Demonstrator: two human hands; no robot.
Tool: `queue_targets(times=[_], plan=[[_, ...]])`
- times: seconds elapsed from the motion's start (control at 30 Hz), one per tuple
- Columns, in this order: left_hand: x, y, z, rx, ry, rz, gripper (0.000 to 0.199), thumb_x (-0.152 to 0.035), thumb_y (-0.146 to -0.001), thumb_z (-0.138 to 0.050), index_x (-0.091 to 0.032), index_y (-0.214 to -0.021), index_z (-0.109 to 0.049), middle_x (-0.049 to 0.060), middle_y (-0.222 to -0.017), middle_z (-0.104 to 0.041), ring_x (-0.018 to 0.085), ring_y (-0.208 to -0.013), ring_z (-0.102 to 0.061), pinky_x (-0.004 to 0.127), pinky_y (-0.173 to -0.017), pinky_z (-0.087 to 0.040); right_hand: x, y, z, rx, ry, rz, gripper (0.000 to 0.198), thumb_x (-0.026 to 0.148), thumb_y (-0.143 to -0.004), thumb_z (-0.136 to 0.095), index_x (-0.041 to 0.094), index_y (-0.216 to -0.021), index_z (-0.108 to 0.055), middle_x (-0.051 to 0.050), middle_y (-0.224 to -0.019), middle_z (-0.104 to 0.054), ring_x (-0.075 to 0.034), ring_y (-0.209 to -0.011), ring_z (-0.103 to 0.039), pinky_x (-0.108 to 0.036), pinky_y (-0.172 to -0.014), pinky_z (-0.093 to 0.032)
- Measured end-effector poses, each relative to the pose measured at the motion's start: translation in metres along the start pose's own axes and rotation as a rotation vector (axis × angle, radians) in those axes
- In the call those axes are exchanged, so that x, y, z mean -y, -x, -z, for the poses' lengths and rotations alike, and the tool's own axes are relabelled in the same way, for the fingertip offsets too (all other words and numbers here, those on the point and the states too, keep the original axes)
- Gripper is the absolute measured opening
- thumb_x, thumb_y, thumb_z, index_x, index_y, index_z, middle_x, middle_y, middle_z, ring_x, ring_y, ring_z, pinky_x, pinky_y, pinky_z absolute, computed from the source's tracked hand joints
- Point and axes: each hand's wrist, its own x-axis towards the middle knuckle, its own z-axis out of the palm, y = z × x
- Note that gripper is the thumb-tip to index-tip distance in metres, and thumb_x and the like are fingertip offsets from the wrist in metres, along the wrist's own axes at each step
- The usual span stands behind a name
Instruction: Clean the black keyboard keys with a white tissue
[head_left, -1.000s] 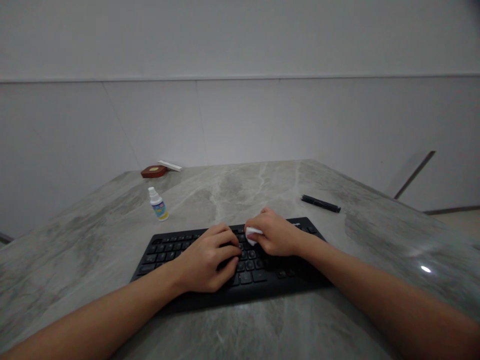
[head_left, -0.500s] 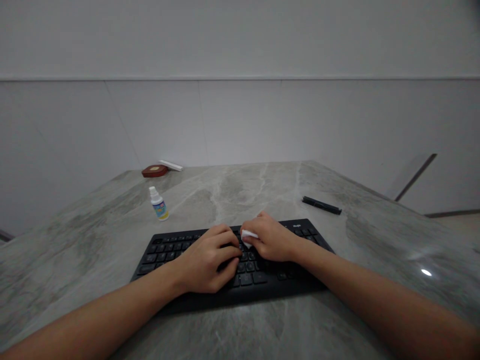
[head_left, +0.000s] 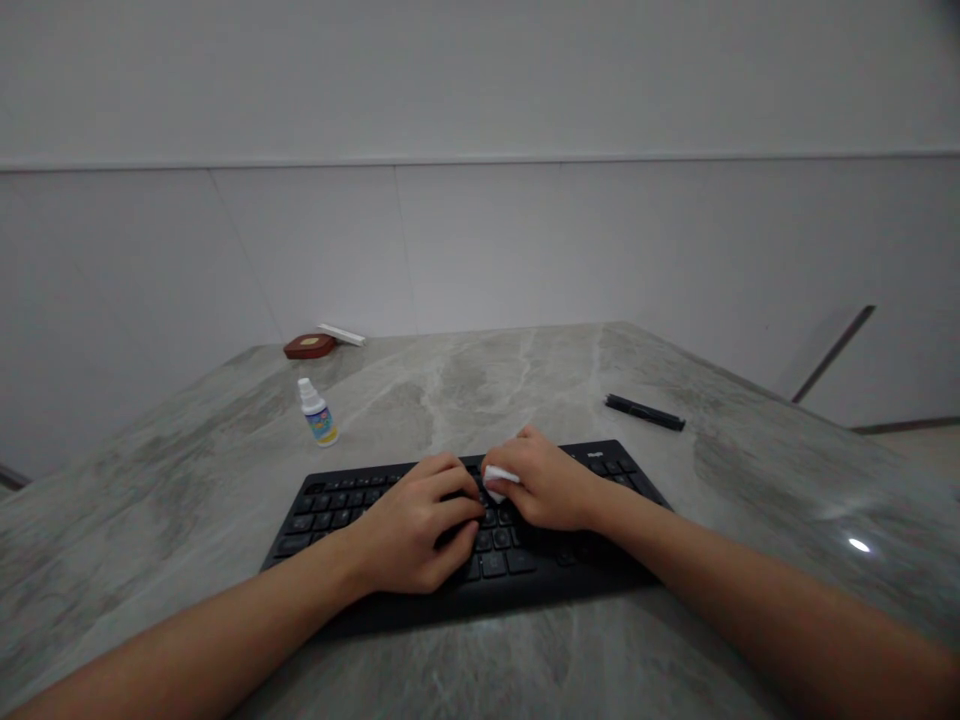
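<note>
The head camera, worn on the person's own head, looks forward and down along the left forearm [head_left: 210, 630] and right forearm [head_left: 757, 595], which enter at the lower corners and converge toward the centre. It sees the left hand [head_left: 426, 525] and right hand [head_left: 544, 482] from above and behind, close by, over the black computer keyboard [head_left: 495, 565] low in the middle. The grey marbled tabletop [head_left: 487, 390] spreads wide at the bottom and narrows to a far edge just above mid-frame. Beyond, the white wall [head_left: 480, 85] fills the top, faced nearly square, its horizontal seam [head_left: 480, 162] running almost level.
</note>
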Motion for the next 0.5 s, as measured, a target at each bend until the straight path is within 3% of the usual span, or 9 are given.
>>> queue_targets(times=[0.5], plan=[[-0.0013,-0.0006,0.001,-0.008,0.004,-0.001,0.021,-0.01,-0.09,-0.051,-0.013,-0.095,-0.07,0.011,-0.093,-0.067,0.023,-0.088,-0.06,0.04,-0.081,-0.055,-0.0011,0.0034,-0.0044,-0.014,-0.029,0.113,0.013,0.01,-0.088,-0.051,0.018,-0.088,-0.062,-0.004,-0.086,-0.069,-0.019,-0.083,-0.06,-0.037,-0.085,-0.037]])
